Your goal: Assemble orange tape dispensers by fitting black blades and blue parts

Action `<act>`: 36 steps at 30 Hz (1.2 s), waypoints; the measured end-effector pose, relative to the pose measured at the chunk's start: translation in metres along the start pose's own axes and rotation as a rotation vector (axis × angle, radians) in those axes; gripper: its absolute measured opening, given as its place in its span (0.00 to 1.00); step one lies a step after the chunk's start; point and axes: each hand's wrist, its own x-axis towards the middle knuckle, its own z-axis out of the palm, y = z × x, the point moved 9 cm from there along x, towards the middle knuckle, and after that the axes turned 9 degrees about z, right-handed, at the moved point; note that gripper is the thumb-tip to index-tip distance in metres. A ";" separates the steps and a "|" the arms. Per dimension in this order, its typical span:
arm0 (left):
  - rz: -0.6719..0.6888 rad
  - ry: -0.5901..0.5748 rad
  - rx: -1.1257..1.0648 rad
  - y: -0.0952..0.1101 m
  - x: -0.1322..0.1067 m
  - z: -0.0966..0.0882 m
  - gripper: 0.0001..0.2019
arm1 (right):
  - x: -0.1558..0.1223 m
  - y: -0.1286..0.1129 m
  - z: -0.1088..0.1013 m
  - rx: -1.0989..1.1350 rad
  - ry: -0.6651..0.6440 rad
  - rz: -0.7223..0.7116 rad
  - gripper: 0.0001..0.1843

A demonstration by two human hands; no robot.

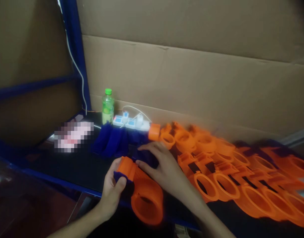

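Observation:
An orange plastic part (148, 190) with a wide round ring at its lower end hangs tilted in my left hand (111, 190). My left fingers and thumb close around its boxy upper end, where a dark blue piece (122, 178) lies against the orange. Just right of that end is my right hand (164, 165), thumb and fingers apart, the thumb tip close to the part's edge. Dark blue material lies under and between its fingers; whether they touch it is unclear. Beyond both hands sits a pile of flat blue pieces (113, 140).
Several similar orange ringed parts (225, 185) crowd the right side of the black tabletop. At the back stand a green-capped bottle (108, 107) and a white power strip (129, 122) with plugs. A blurred-out patch (74, 137) lies left. Cardboard (191, 76) walls the back.

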 end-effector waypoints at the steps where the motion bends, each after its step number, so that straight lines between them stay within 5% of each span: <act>1: -0.003 -0.019 -0.003 -0.002 -0.001 0.001 0.29 | 0.000 0.005 -0.004 0.012 0.017 0.009 0.15; 13: -0.014 -0.044 0.030 0.000 0.001 0.005 0.30 | -0.029 -0.019 -0.002 0.083 -0.156 -0.064 0.15; 23: -0.018 -0.167 0.033 0.004 -0.002 0.019 0.27 | -0.028 -0.009 0.007 0.115 -0.210 0.011 0.16; 29: 0.038 -0.220 0.109 0.016 -0.001 0.028 0.27 | -0.029 -0.001 0.012 0.313 -0.271 0.056 0.18; 36: 0.120 -0.417 0.239 0.037 -0.013 0.053 0.31 | -0.036 0.015 0.013 0.534 -0.176 0.208 0.11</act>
